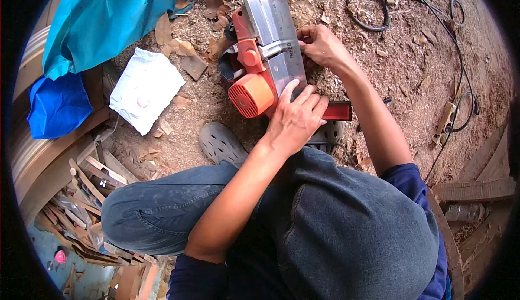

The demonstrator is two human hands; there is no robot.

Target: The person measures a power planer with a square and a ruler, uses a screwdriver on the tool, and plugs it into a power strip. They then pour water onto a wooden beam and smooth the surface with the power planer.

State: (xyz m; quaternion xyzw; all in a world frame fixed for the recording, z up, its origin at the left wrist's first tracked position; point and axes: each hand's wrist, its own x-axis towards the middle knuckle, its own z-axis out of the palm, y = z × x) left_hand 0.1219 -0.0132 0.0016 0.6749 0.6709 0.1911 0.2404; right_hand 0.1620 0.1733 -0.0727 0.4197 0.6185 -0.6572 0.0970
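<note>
An orange-red electric planer (251,95) lies tipped over on the shavings, its metal sole showing. Along the sole runs a steel ruler (281,24), with part of some lettering visible. My left hand (297,115) holds the ruler's near end against the planer, its fingers draped over the tool's near end. On the planer's right side, beside the middle of the ruler, is my right hand (323,48). Its fingers are curled in, and the fingertips are partly hidden, so what they pinch cannot be made out.
A white packet (146,90), a teal cloth (108,21) and a blue bag (58,105) lie to the left. Black cable (371,26) snakes across the right side. Wood scraps (81,208) fill the lower left. A grey clog (221,142) sits near the planer.
</note>
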